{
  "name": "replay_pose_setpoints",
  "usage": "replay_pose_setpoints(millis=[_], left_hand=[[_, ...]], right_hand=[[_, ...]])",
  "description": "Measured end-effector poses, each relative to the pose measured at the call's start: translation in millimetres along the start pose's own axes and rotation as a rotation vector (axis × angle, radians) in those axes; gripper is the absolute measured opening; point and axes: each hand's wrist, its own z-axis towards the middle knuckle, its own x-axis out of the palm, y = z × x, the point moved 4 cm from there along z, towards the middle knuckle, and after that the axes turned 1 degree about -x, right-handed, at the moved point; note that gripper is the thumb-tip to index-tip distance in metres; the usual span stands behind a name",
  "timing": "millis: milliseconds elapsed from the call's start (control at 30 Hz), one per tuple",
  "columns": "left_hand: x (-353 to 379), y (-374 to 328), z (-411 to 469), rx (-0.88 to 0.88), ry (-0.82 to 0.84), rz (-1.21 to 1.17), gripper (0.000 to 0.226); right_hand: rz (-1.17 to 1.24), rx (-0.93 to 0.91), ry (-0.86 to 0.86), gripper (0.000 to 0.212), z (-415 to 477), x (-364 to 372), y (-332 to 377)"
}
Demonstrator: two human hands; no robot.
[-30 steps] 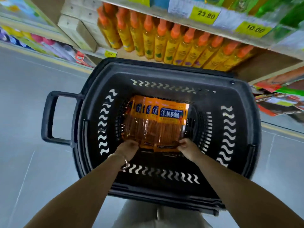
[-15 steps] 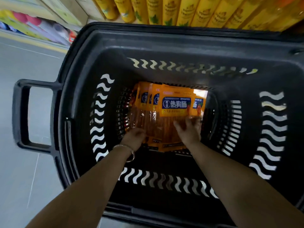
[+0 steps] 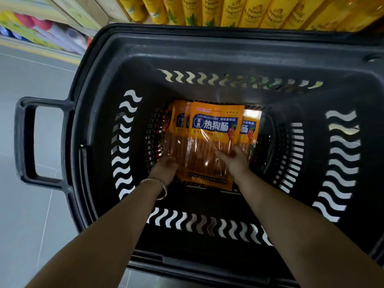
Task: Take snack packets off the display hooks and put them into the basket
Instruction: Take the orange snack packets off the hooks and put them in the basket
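Okay, both hands are down inside the basket (image 3: 116,48). Snack packets (image 3: 209,129) lie flat on the basket floor, approx. mid, a touch nearer the far wall than the near one. It's a fanned stack, several deep: orange tops, dark blue label w/ big white Chinese characters, a small red cartoon figure at the label's right, and a clear lower window showing long orange-brown sticks side by side. Left hand (image 3: 164,169), bracelet (image 3: 163,187) on the wrist, sits at the stack's near-left corner w/ fingers curled at the edge; can't tell if that grip has hold of a packet. Right hand (image 3: 235,164) rests on the top packet's near-right part, grip loose, fingers fairly straight, holding nothing. Basket's black plastic w/ wavy slots, handle (image 3: 25,140) on the left wall. Yellow bottles (image 3: 228,11) stand beyond the far rim.
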Motion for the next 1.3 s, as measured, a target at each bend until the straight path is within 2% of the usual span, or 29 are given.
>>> replay_pose_setpoints(millis=[67,167,233,300,367,433,467,533,567,600,667,733,767,800,867,933,1033,1100,1200,1300], left_hand=[[-0.7,-2.6,-2.4,-0.010,-0.003,0.001,0.032],[-2.2,-9.3,-7.1,-0.005,0.004,-0.012,0.035],[-2.1,-15.1,-9.0,-0.003,0.017,-0.012,0.035],[-0.6,-21.8,-10.1,-0.002,0.034,-0.004,0.035],[1.6,-30.2,-13.5,0.029,0.047,0.014,0.039],[4.3,-37.6,-16.7,0.090,0.071,-0.016,0.050],[4.7,-39.0,-18.0,0.099,0.078,-0.059,0.053],[1.0,-39.0,-18.5,0.077,0.058,-0.191,0.039],[-2.5,-38.6,-18.1,0.070,0.031,-0.267,0.027],[-6.7,-38.6,-17.3,0.073,-0.001,-0.318,0.019],[-14.0,-38.9,-16.2,0.101,-0.045,-0.315,0.015],[-18.3,-36.9,-15.0,0.130,-0.058,-0.267,0.015],[-19.4,-33.4,-13.0,0.128,-0.059,-0.258,0.013],[-20.3,-28.7,-10.4,0.119,-0.062,-0.261,0.010],[-22.8,-18.8,-5.3,0.081,-0.087,-0.281,0.007],[-25.4,-13.9,-1.5,0.049,-0.110,-0.315,0.006],[-26.3,-13.9,1.6,0.040,-0.118,-0.326,0.010],[-25.1,-15.1,3.6,0.044,-0.114,-0.316,0.011],[-23.8,-14.6,5.8,0.050,-0.111,-0.309,0.010],[-20.5,-12.7,7.0,0.040,-0.100,-0.307,0.010]], right_hand=[[-0.025,-0.095,-0.012,0.065,-13.7,-7.6,4.9],[-0.078,-0.262,-0.154,0.030,-36.6,-27.7,14.2],[-0.103,-0.293,-0.217,0.025,-48.0,-39.1,17.2],[-0.082,-0.252,-0.174,0.016,-56.9,-44.1,23.6],[0.012,-0.209,0.002,0.010,-61.8,-40.8,31.5],[0.137,-0.157,0.227,0.020,-67.9,-31.0,41.3],[0.169,-0.119,0.308,0.031,-68.9,-25.6,44.0],[0.143,-0.023,0.405,0.075,-67.7,-13.6,48.5],[0.105,0.010,0.419,0.088,-65.5,-8.6,50.1],[0.062,0.025,0.407,0.084,-60.6,-5.6,51.6],[0.067,0.006,0.312,0.048,-45.4,-6.6,55.9],[0.135,0.000,0.093,0.025,-24.5,-19.3,52.5],[0.148,0.016,-0.028,0.026,-13.4,-29.0,46.9],[0.141,0.029,-0.120,0.031,-2.2,-37.0,40.5],[0.071,0.064,-0.174,0.043,14.1,-45.1,29.5],[-0.019,0.144,-0.158,0.062,23.2,-43.3,19.8],[-0.065,0.302,-0.142,0.108,26.1,-29.1,8.5],[-0.144,0.387,-0.101,0.126,24.2,-15.0,2.2],[-0.193,0.479,-0.140,0.133,22.0,-0.1,-4.2],[-0.105,0.436,-0.198,0.123,24.7,-2.6,-11.6]])
